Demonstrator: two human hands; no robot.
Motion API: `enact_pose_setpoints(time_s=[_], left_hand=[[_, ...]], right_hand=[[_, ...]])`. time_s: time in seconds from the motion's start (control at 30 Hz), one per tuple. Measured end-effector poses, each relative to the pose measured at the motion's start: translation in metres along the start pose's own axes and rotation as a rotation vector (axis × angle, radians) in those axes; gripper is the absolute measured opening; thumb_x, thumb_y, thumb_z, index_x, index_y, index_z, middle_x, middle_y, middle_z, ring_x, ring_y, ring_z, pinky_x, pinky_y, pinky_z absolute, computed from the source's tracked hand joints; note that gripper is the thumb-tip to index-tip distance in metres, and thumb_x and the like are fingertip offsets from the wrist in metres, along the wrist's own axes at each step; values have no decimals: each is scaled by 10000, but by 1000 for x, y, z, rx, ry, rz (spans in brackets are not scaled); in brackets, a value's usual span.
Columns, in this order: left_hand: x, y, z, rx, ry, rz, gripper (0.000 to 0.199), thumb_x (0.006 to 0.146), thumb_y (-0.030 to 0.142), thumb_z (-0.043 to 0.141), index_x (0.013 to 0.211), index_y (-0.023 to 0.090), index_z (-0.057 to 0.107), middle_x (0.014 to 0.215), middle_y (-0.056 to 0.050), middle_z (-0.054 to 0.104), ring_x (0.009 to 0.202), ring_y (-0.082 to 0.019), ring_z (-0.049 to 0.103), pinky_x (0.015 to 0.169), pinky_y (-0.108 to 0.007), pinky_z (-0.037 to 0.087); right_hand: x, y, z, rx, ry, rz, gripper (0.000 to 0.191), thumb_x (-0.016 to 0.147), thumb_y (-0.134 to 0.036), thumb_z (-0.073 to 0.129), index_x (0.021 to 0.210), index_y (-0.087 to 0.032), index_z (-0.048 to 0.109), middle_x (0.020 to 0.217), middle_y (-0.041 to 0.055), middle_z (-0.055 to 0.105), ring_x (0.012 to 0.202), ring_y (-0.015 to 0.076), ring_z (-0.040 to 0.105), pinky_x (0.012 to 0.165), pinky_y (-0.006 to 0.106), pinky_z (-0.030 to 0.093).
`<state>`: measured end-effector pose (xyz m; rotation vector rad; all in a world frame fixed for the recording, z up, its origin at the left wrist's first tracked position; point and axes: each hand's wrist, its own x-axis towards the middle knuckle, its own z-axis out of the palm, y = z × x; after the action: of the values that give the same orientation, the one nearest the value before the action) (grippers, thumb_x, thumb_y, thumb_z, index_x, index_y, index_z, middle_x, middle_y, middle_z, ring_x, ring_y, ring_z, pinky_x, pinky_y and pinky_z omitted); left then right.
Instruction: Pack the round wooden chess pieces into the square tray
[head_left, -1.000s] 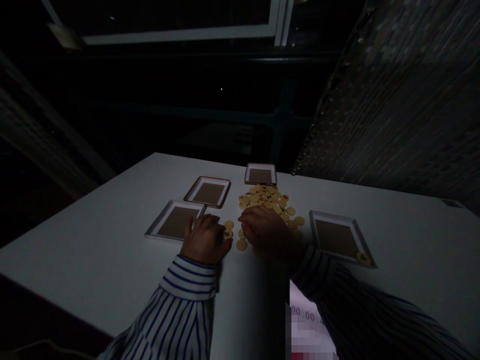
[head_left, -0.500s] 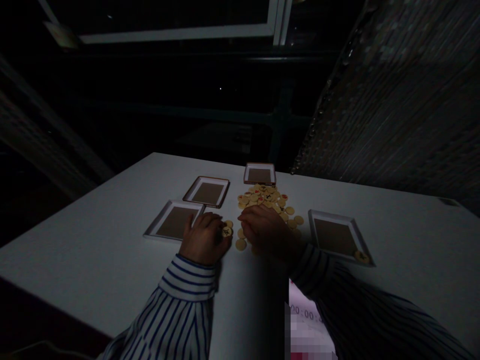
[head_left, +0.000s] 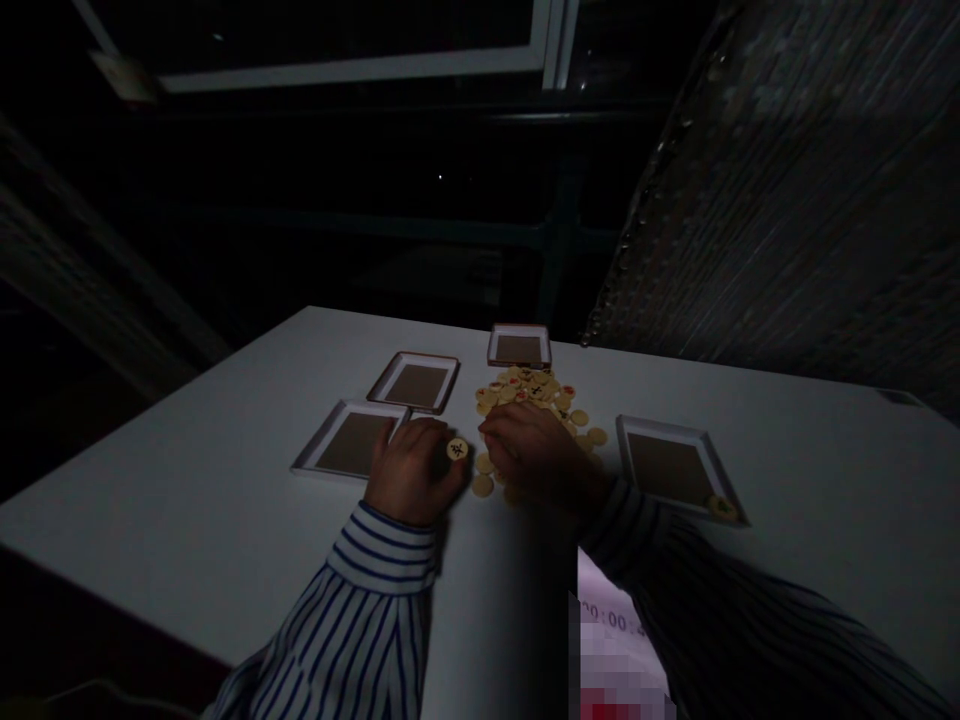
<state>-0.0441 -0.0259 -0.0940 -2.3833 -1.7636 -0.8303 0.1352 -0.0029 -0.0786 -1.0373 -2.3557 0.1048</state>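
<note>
Darkness surrounds the white table [head_left: 187, 450], where trays [head_left: 664, 465] flank a pile of discs [head_left: 525, 388] on three sides, probably for easy reach. Left of it, the left hand [head_left: 414, 475] pinches a marked disc [head_left: 457, 449], face up and so readable; the right hand [head_left: 540, 455] curls over the near side, any grip hidden.

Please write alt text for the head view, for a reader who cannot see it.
The left hand holds a marked round piece; beside it, the right hand curls over the near side of a pile of similar pieces on a dimly lit white table. Four shallow trays lie around, the rightmost holding at least one piece.
</note>
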Motion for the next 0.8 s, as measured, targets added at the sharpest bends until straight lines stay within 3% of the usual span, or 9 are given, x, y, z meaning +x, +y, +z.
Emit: enact_pose_setpoints(time_s=[0.13, 0.5, 0.8], left_hand=[[1, 1, -3, -10, -44, 17, 243, 732, 362, 497, 904, 204, 568, 992, -70, 637, 967, -236, 548, 967, -479, 258], [-1, 4, 8, -8, 31, 16, 254, 701, 380, 519, 890, 219, 573, 996, -63, 637, 978, -241, 544, 984, -473, 234], [0, 9, 4, -12, 46, 46, 276, 711, 394, 511, 902, 208, 580, 1003, -72, 643, 980, -238, 555, 988, -476, 236]], right_hand=[[2, -2, -4, -1, 3, 8, 198, 818, -185, 457, 932, -148, 615, 928, 71, 606, 901, 174, 507, 810, 327, 368], [4, -1, -14, -1, 25, -22, 191, 797, -181, 479, 925, -144, 615, 934, 72, 610, 907, 185, 510, 827, 344, 365], [-3, -3, -35, -25, -19, 37, 205, 813, -195, 458, 925, -144, 622, 966, 76, 620, 929, 182, 521, 829, 343, 371]])
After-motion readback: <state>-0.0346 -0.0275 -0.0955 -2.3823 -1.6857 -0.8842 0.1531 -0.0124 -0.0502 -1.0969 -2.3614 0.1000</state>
